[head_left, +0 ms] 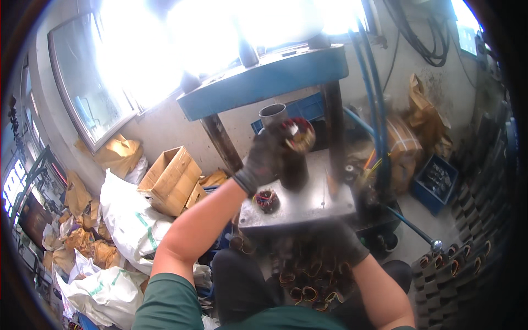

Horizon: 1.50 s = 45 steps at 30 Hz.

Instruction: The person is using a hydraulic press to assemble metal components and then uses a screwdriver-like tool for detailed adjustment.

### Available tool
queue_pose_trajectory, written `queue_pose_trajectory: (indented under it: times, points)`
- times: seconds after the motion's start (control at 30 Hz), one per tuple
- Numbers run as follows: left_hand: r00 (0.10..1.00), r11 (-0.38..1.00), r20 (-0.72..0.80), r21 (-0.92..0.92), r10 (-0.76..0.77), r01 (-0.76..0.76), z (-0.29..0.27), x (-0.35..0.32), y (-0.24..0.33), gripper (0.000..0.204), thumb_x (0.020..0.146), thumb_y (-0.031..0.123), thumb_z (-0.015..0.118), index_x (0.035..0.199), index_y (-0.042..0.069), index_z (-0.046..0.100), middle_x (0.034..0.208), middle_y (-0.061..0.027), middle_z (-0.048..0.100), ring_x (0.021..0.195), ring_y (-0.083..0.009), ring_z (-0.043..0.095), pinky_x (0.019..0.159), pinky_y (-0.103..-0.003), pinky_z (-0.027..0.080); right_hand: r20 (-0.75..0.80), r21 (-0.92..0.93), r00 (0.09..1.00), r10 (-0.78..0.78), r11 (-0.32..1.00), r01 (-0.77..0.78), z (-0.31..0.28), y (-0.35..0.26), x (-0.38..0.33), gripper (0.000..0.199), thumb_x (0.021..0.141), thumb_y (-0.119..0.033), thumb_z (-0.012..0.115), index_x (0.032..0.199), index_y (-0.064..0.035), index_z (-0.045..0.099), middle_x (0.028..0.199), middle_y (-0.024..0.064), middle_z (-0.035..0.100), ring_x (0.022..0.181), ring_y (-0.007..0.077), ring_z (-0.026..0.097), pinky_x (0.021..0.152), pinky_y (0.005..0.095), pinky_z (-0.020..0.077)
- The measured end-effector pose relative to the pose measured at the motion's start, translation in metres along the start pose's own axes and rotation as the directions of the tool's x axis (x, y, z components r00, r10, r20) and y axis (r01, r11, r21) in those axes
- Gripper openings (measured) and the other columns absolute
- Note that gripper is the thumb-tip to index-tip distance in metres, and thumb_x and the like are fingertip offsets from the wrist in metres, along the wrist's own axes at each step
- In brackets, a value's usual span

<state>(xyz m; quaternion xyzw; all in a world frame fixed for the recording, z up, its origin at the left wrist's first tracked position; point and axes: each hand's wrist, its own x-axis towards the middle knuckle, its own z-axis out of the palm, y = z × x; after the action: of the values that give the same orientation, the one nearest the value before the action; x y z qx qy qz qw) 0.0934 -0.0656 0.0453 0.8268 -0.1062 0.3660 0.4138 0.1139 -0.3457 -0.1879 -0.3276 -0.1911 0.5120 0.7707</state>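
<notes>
My left hand (263,157), in a dark glove, is raised over the press's metal plate (308,212). It is closed on a wound motor stator (301,135) with reddish and pale windings facing up. Below that stator a dark cylinder (294,173) stands on the plate, and just behind it shows a grey metal tube (273,112). Another wound stator (267,201), with coloured wires, sits on the plate's left part. My right hand (340,242), also gloved, is low in front of the plate, above several stators (308,275); motion blur smears its fingers.
A blue press frame (269,77) on dark posts rises over the plate. A lever with a metal ball end (436,245) juts out at right, near stacked dark parts (467,220) and a blue bin (435,184). White sacks (129,214) and a cardboard box (171,179) stand at left.
</notes>
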Motion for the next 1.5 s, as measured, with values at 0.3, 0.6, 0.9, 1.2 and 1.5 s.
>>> queue_pose_trajectory:
  times: [0.3,0.6,0.9,1.2,1.5]
  points:
    - [0.967,0.876,-0.059,0.412,-0.249,0.251,-0.045,0.1,-0.007,0.054,0.087,0.025,0.082,0.135,0.008,0.066,0.129,-0.0148,0.069,0.119,-0.0259,0.065,0.107,-0.035,0.05,-0.055,-0.281,0.992,0.116,0.951,-0.127,0.04,-0.013,-0.027,0.034,0.1,-0.033,0.069,0.12,-0.0045,0.068,0.093,0.0072,0.073,0.075,0.0156,0.069,0.065,0.031,0.0589]
    - [0.896,0.752,-0.049,0.523,-0.442,0.4,-0.04,0.117,0.003,0.056,0.089,0.041,0.08,0.13,0.004,0.069,0.12,-0.0144,0.074,0.112,-0.023,0.069,0.102,-0.034,0.052,-0.076,-0.399,0.993,0.091,0.91,-0.114,0.051,-0.018,-0.038,0.038,0.099,-0.029,0.071,0.127,-0.0032,0.067,0.105,0.004,0.073,0.093,0.0118,0.067,0.082,0.0288,0.0554]
    - [0.953,0.731,-0.012,0.639,-0.303,0.24,-0.05,0.117,-0.021,0.058,0.088,0.043,0.08,0.13,0.005,0.068,0.119,-0.0146,0.074,0.112,-0.0239,0.07,0.1,-0.034,0.053,-0.097,-0.492,0.99,0.106,0.859,-0.14,0.055,-0.019,-0.038,0.039,0.098,-0.031,0.071,0.125,-0.0032,0.068,0.103,0.0041,0.073,0.091,0.0111,0.067,0.08,0.028,0.0552]
    - [0.951,0.609,-0.057,0.756,-0.305,0.241,-0.04,0.117,-0.01,0.048,0.092,0.037,0.076,0.128,0.007,0.069,0.12,-0.0151,0.075,0.111,-0.0254,0.071,0.097,-0.036,0.054,-0.087,-0.529,0.987,0.137,0.833,-0.162,0.057,-0.019,-0.043,0.037,0.099,-0.03,0.07,0.126,-0.0042,0.068,0.101,0.0053,0.072,0.088,0.0116,0.068,0.077,0.03,0.0569]
    - [0.972,0.863,0.073,0.479,-0.221,0.16,-0.04,0.09,0.024,0.072,0.087,0.053,0.076,0.139,0.006,0.061,0.133,-0.0223,0.067,0.119,-0.033,0.068,0.103,-0.04,0.051,-0.169,-0.573,0.985,0.036,0.809,-0.129,0.05,-0.028,-0.055,0.037,0.097,-0.017,0.072,0.13,-0.0015,0.064,0.112,0.0059,0.073,0.103,0.013,0.067,0.088,0.0302,0.0558]
